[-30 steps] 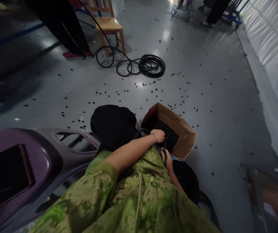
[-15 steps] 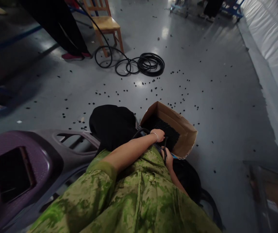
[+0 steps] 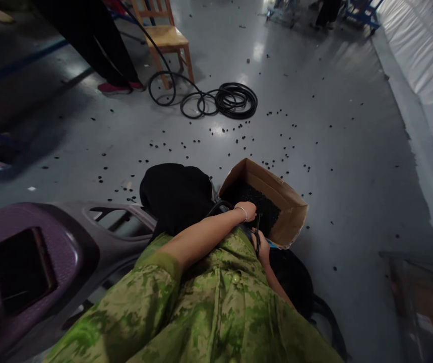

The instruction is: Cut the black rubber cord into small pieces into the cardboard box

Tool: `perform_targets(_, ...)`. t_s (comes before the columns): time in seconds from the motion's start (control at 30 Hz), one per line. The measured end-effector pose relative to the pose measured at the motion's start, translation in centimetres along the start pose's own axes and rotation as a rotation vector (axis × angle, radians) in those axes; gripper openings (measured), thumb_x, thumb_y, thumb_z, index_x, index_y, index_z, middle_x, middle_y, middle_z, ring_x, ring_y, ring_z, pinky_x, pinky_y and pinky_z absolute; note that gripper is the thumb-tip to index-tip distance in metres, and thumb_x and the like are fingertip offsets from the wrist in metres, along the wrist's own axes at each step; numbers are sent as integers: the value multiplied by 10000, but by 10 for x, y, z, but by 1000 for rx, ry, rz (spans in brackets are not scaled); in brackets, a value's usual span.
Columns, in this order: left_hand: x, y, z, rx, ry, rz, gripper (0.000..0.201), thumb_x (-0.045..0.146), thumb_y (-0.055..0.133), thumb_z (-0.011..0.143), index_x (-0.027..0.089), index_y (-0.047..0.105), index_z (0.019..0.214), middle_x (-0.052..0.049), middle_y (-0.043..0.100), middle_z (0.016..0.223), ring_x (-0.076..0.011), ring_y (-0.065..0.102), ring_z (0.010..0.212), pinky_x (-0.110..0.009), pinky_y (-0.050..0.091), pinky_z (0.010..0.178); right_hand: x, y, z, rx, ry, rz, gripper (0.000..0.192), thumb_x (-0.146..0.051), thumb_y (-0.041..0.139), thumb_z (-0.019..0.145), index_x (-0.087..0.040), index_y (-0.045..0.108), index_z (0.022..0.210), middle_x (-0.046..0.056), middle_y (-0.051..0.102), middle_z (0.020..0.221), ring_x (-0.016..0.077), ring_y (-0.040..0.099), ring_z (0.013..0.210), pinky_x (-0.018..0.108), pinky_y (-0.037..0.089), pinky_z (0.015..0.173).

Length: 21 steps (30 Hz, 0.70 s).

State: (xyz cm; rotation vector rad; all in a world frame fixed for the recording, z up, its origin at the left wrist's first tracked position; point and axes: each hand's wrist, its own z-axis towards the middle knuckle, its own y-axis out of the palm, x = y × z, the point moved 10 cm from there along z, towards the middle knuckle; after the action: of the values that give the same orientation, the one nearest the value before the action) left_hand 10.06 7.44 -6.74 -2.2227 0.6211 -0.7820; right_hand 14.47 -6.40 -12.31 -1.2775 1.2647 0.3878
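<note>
Left hand at the near rim of the cardboard box, right hand just below it, a cable between them. Small parts in the box. Coiled hose well beyond on the floor, chair behind it; plastic panel at left.
</note>
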Motion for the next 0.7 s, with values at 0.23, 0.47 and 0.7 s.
perform_targets(0.23, 0, -5, -3, 4, -10, -7, 332, 317, 441, 881, 179, 670, 1078, -110, 659, 1119, -224, 613, 1024, -300, 495, 844, 2, 1, 0, -5, 8, -8, 484, -502, 462, 811, -122, 619, 1067, 110, 681, 963, 231, 615, 896, 333, 464, 826)
perform_targets(0.47, -1, -4, -2, 5, -14, -7, 334, 322, 442, 887, 175, 665, 1086, -119, 658, 1120, -235, 611, 1037, -323, 496, 853, 0, 0, 0, 3, 6, 15, 476, -515, 476, 806, -145, 627, 1066, 105, 680, 1006, 227, 619, 940, 329, 464, 841)
perform_targets(0.7, 0, -2, -1, -1, 1, 2, 334, 317, 446, 886, 162, 671, 1079, -125, 657, 1119, -251, 608, 1043, -337, 500, 851, 3, 1, -1, -8, 7, -2, 485, -505, 458, 821, -127, 614, 1082, 113, 683, 1004, 229, 624, 925, 333, 472, 830)
